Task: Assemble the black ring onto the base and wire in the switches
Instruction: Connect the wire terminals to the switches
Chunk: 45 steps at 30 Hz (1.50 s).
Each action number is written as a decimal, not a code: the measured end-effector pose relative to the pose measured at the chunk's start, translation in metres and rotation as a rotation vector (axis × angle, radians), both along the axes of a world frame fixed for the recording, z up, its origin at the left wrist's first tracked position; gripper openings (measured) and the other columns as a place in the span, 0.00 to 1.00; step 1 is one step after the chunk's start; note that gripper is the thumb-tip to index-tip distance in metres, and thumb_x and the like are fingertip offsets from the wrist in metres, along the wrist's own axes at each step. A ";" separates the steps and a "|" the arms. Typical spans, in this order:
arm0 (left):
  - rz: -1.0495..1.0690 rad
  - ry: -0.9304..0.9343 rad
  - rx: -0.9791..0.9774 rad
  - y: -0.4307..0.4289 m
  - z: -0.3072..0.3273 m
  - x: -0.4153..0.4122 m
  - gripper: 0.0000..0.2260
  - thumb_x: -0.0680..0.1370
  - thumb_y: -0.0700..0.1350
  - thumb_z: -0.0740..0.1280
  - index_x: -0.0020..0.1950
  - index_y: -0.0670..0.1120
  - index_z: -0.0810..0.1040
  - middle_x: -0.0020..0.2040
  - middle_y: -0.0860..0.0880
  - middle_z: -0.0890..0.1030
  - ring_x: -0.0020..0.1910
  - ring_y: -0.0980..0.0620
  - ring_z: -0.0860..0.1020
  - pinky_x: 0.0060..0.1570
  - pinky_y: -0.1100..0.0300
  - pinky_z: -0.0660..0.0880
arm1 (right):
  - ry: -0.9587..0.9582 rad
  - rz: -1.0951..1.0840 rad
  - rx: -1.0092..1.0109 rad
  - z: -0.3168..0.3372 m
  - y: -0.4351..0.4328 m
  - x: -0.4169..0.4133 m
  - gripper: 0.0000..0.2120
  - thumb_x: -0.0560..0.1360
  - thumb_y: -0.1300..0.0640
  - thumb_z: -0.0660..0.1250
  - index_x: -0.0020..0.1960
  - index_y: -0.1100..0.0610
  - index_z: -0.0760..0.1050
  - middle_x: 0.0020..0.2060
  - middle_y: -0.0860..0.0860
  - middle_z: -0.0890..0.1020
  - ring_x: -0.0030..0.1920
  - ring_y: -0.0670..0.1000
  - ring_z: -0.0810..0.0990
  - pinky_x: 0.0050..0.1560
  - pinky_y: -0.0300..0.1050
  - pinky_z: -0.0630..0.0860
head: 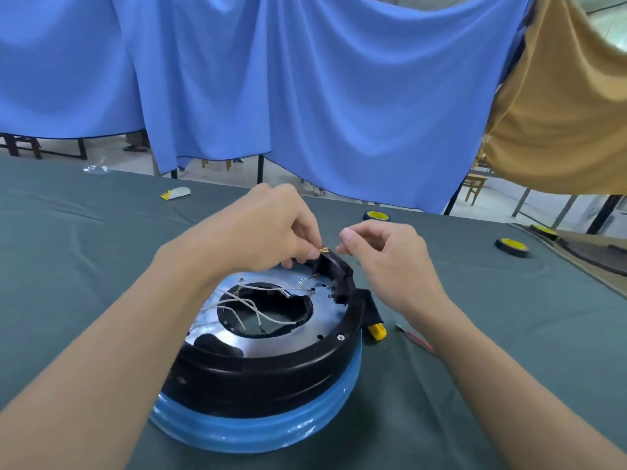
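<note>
Black glossy plastic ring (305, 364) sits flat on the round base (258, 432), which is wrapped in shiny blue film with ribbed bands running around it. Inside the ring there's a brushed silver metal plate (332, 317) with a big irregular hole in the middle. The whole thing faces open side up on the bench (84, 266), which is covered in dull green cloth. Thin white wires (251, 305) loop loosely across that hole.

On the far rim stands a chunky black switch block (334, 266), upright, with little metal tabs sticking out of its inner face. The left hand (261, 228) hovers right above it. Its grip is a tight thumb-and-forefinger pinch on a tiny brass terminal (324, 249), which pokes out just past the fingertips. The terminal lies roughly sideways, free end pointing to the right at the other hand, just over the top edge of the switch block.

The right hand (390, 259) is just beside it, fingers curled, thumb and forefinger nearly together. Honestly can't tell if that grip has anything in it.

A yellow plastic nub (377, 331) sticks out on the base's right side, and a thin red wire (419, 340) lies on the cloth near it. Black-and-yellow tape rolls (512, 246) sit further back, in front of a draped blue curtain (305, 79).
</note>
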<state>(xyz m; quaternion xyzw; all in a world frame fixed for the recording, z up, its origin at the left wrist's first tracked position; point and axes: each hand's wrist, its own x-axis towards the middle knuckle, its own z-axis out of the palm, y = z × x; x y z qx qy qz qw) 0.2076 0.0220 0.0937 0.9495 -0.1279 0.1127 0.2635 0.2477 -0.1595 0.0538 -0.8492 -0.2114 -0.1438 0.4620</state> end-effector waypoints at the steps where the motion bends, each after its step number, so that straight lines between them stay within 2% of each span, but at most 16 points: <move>1: 0.005 0.009 0.018 0.000 -0.001 0.000 0.05 0.74 0.43 0.74 0.39 0.52 0.85 0.26 0.62 0.80 0.26 0.63 0.77 0.26 0.74 0.67 | -0.045 -0.040 -0.114 -0.004 0.001 0.000 0.07 0.77 0.53 0.65 0.43 0.50 0.81 0.38 0.42 0.85 0.42 0.41 0.81 0.45 0.35 0.75; 3: 0.025 0.015 0.053 -0.001 -0.005 0.000 0.06 0.72 0.44 0.75 0.37 0.54 0.85 0.27 0.61 0.80 0.30 0.64 0.77 0.29 0.74 0.68 | -0.050 -0.040 -0.260 -0.011 0.002 0.001 0.07 0.77 0.54 0.64 0.49 0.50 0.81 0.43 0.41 0.82 0.48 0.43 0.79 0.50 0.38 0.73; 6: 0.058 0.041 0.095 -0.004 -0.010 0.000 0.07 0.71 0.46 0.76 0.35 0.57 0.84 0.32 0.61 0.82 0.38 0.63 0.78 0.40 0.66 0.75 | 0.005 -0.014 -0.237 -0.014 0.002 0.003 0.08 0.77 0.55 0.64 0.52 0.51 0.81 0.43 0.40 0.80 0.48 0.44 0.79 0.48 0.36 0.70; 11: 0.046 0.078 0.139 -0.009 -0.015 -0.001 0.05 0.71 0.47 0.77 0.37 0.55 0.85 0.27 0.63 0.79 0.33 0.67 0.75 0.35 0.67 0.69 | 0.028 0.020 -0.187 -0.014 0.004 0.003 0.08 0.78 0.57 0.64 0.51 0.50 0.81 0.43 0.43 0.82 0.47 0.45 0.80 0.49 0.38 0.72; 14: 0.028 0.092 0.165 -0.013 -0.019 0.000 0.09 0.71 0.47 0.76 0.34 0.59 0.81 0.26 0.62 0.78 0.32 0.66 0.75 0.40 0.62 0.73 | 0.037 0.041 -0.178 -0.014 0.004 0.003 0.09 0.78 0.57 0.63 0.52 0.51 0.81 0.45 0.44 0.83 0.48 0.46 0.80 0.52 0.40 0.74; 17: 0.018 0.082 0.172 -0.015 -0.021 0.001 0.07 0.72 0.47 0.76 0.36 0.58 0.83 0.31 0.60 0.80 0.37 0.62 0.76 0.45 0.57 0.76 | 0.040 0.054 -0.173 -0.013 0.004 0.003 0.09 0.78 0.57 0.63 0.53 0.51 0.81 0.46 0.45 0.83 0.48 0.46 0.80 0.51 0.39 0.73; 20: 0.001 0.068 0.157 -0.013 -0.022 0.002 0.04 0.71 0.47 0.76 0.38 0.56 0.85 0.29 0.60 0.80 0.34 0.61 0.76 0.39 0.63 0.72 | 0.042 0.060 -0.178 -0.013 0.003 0.005 0.09 0.78 0.57 0.62 0.53 0.51 0.80 0.47 0.45 0.83 0.47 0.45 0.80 0.44 0.34 0.71; 23: -0.017 0.061 0.140 -0.012 -0.021 0.002 0.06 0.71 0.47 0.76 0.36 0.57 0.85 0.28 0.61 0.79 0.32 0.62 0.74 0.32 0.71 0.67 | 0.045 0.065 -0.176 -0.013 0.003 0.005 0.09 0.79 0.57 0.62 0.53 0.51 0.80 0.47 0.45 0.83 0.46 0.45 0.80 0.41 0.32 0.71; 29: -0.026 0.057 0.095 -0.007 -0.020 0.002 0.09 0.71 0.46 0.77 0.34 0.59 0.84 0.28 0.61 0.80 0.30 0.62 0.73 0.30 0.73 0.66 | 0.050 0.073 -0.176 -0.013 0.002 0.005 0.09 0.79 0.57 0.62 0.53 0.51 0.80 0.47 0.45 0.83 0.45 0.46 0.80 0.39 0.26 0.70; 36: -0.035 0.069 0.114 -0.008 -0.021 0.002 0.09 0.71 0.46 0.76 0.34 0.58 0.84 0.25 0.60 0.78 0.28 0.63 0.72 0.28 0.73 0.66 | 0.046 0.071 -0.162 -0.013 0.002 0.005 0.09 0.79 0.57 0.62 0.53 0.51 0.80 0.45 0.45 0.82 0.42 0.45 0.80 0.38 0.26 0.70; 42: -0.050 0.057 0.114 -0.013 -0.021 0.001 0.09 0.72 0.45 0.76 0.35 0.58 0.83 0.23 0.62 0.75 0.27 0.65 0.72 0.27 0.74 0.65 | 0.047 0.071 -0.163 -0.013 0.003 0.004 0.09 0.79 0.57 0.62 0.53 0.51 0.80 0.46 0.46 0.83 0.44 0.46 0.80 0.39 0.27 0.70; 45: -0.044 0.044 0.109 -0.014 -0.021 0.001 0.10 0.72 0.45 0.76 0.34 0.59 0.83 0.23 0.63 0.75 0.27 0.65 0.72 0.27 0.74 0.64 | 0.047 0.070 -0.157 -0.013 0.003 0.004 0.09 0.79 0.57 0.62 0.53 0.51 0.80 0.46 0.46 0.83 0.46 0.47 0.80 0.41 0.31 0.72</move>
